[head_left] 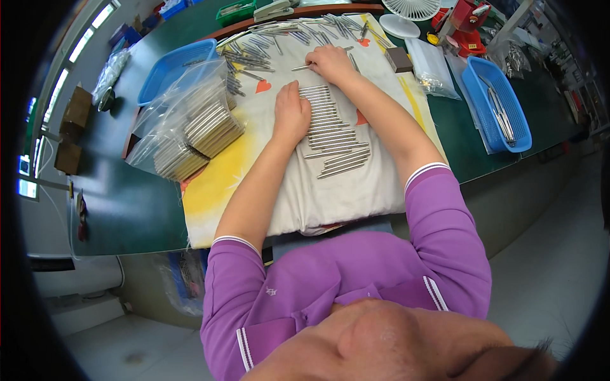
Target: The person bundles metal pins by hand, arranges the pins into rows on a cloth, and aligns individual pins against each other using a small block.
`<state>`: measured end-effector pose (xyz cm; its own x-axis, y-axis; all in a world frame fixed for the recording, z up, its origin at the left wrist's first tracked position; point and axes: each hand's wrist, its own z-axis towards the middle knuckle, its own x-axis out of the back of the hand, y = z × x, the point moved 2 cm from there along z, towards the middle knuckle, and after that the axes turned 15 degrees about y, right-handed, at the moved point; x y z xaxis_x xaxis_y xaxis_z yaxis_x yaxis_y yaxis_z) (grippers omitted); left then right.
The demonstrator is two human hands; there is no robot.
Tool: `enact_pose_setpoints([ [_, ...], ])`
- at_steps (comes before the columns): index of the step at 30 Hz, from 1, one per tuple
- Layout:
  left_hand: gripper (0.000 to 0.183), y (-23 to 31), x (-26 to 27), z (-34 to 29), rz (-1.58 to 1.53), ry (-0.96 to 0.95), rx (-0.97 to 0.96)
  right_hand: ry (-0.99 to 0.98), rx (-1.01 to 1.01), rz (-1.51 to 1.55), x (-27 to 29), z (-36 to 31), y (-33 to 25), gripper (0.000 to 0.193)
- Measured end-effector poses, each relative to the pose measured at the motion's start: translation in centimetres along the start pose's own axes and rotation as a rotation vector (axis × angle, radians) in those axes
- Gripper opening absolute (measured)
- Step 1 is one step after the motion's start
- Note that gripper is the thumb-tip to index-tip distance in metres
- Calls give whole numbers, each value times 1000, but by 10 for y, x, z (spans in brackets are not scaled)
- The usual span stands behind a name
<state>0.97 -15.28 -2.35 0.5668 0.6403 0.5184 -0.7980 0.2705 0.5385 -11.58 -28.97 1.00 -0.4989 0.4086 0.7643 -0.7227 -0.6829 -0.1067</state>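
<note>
Slim silver metal rods [330,120] lie side by side in a column on a white and yellow cloth [254,216]. Along the column's upper left side rests my left hand [292,114], its fingers stretched out and touching the rod ends, holding nothing. My right hand [329,62] is just beyond the column's far end, fingers closed on a metal rod [300,68] whose tip sticks out to the left. A few rods [344,164] at the near end lie slanted. Many loose rods [257,47] spread in an arc across the far part of the cloth.
On the left, a clear plastic bag [155,136] holds bundled rods in front of a blue basket [181,70]. To the right are a small dark block [399,60], plastic bags [432,63] and a blue basket [508,105] with metal tools. A white fan [410,9] stands behind.
</note>
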Motion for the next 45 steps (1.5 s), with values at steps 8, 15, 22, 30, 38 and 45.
enact_pose_setpoints([
  [8, 59, 5, 3, 9, -193, -73, 218, 219, -143, -191, 16, -21, 56, 23],
  [15, 65, -18, -7, 4, -330, 28, 218, 114, -448, 721, 39, -56, -13, 30],
  [22, 31, -4, 10, 14, -106, -41, 46, 84, -102, 441, 45, -68, -3, 25],
  [30, 18, -3, 16, 17, -70, 30, -56, 112, -118, 454, 47, -69, 3, 20],
  [38, 30, -12, 11, 13, 105, -14, -137, 175, -119, 376, 43, -69, 3, 24],
  [45, 36, -14, 9, 13, 93, 44, -136, 125, -49, 297, 43, -70, 2, 29],
])
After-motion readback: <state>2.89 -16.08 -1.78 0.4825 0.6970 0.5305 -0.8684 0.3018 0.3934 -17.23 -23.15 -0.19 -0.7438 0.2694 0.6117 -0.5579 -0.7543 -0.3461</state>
